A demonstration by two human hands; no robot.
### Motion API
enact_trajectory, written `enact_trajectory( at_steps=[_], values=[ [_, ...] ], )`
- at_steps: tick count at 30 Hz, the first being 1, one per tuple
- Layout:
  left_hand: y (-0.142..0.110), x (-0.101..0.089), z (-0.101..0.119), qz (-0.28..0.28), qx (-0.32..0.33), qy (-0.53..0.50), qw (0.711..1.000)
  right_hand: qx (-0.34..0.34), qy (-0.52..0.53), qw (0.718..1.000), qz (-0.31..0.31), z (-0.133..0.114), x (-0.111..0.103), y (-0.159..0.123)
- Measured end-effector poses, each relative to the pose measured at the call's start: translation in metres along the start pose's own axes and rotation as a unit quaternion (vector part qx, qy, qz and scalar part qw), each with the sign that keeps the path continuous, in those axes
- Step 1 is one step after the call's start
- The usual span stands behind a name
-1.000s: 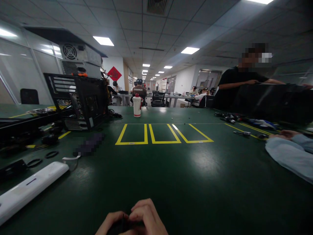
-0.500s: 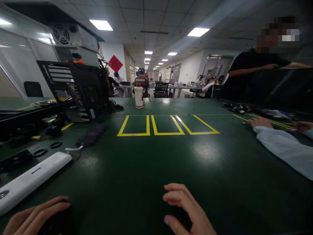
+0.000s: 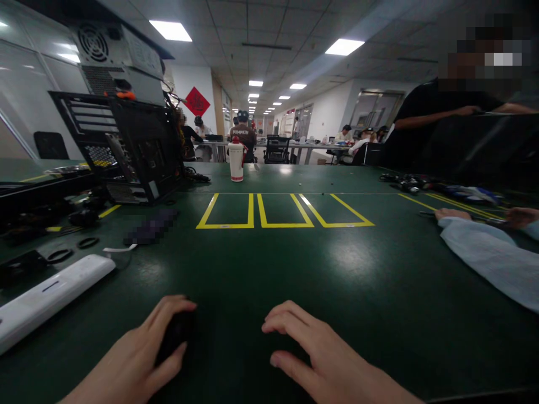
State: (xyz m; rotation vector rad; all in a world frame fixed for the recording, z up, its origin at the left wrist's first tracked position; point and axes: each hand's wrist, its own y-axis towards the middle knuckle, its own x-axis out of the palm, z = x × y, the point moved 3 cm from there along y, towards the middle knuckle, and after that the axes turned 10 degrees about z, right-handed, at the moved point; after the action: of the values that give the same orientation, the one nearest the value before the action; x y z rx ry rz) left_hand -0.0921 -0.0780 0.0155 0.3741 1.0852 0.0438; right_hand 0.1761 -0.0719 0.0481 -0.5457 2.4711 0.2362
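Both my hands rest low on the dark green table. My left hand curls round a small black object that I cannot name, thumb on one side and fingers on the other. To its right, my right hand lies palm down with its fingers loosely bent and nothing in it. Three yellow taped rectangles mark the table further ahead.
A white power strip lies at the left edge, with black rings and parts behind it. An open black computer case stands at the back left, a white bottle beyond. Another person's pale-sleeved arm rests at right; a person in black stands behind.
My hands were clasped together round a dark object at the bottom edge. They have parted and moved forward onto the table, the left one keeping the black object.
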Motion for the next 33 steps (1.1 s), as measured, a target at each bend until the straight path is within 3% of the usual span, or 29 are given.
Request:
enact_trajectory(
  at_steps=[3, 6, 10, 14, 18, 22, 28, 33],
  values=[
    [0.065, 0.028, 0.044, -0.076, 0.032, -0.046, 0.996, -0.008, 0.06, 0.998, 0.034, 0.009, -0.006, 0.039],
    [0.125, 0.059, 0.068, -0.065, 0.072, -0.062, 0.993, 0.03, 0.143, 0.986, 0.083, 0.036, -0.013, 0.088],
    [0.174, 0.093, 0.076, -0.039, 0.092, -0.078, 0.992, 0.064, 0.212, 0.959, 0.174, 0.073, -0.027, 0.138],
    [0.2, 0.108, 0.066, -0.017, 0.094, -0.098, 0.991, 0.077, 0.289, 0.939, 0.169, 0.091, -0.037, 0.168],
    [0.219, 0.114, 0.051, -0.036, 0.076, -0.201, 0.976, 0.107, 0.349, 0.917, 0.164, 0.099, -0.043, 0.188],
    [0.226, 0.117, 0.045, -0.051, 0.059, -0.212, 0.974, 0.107, 0.39, 0.903, 0.144, 0.101, -0.044, 0.193],
    [0.202, 0.101, 0.059, -0.017, 0.182, -0.2, 0.963, 0.045, 0.401, 0.901, 0.159, 0.096, -0.039, 0.166],
    [0.178, 0.085, 0.063, -0.045, 0.209, -0.195, 0.957, -0.008, 0.346, 0.918, 0.194, 0.086, -0.029, 0.146]
  ],
)
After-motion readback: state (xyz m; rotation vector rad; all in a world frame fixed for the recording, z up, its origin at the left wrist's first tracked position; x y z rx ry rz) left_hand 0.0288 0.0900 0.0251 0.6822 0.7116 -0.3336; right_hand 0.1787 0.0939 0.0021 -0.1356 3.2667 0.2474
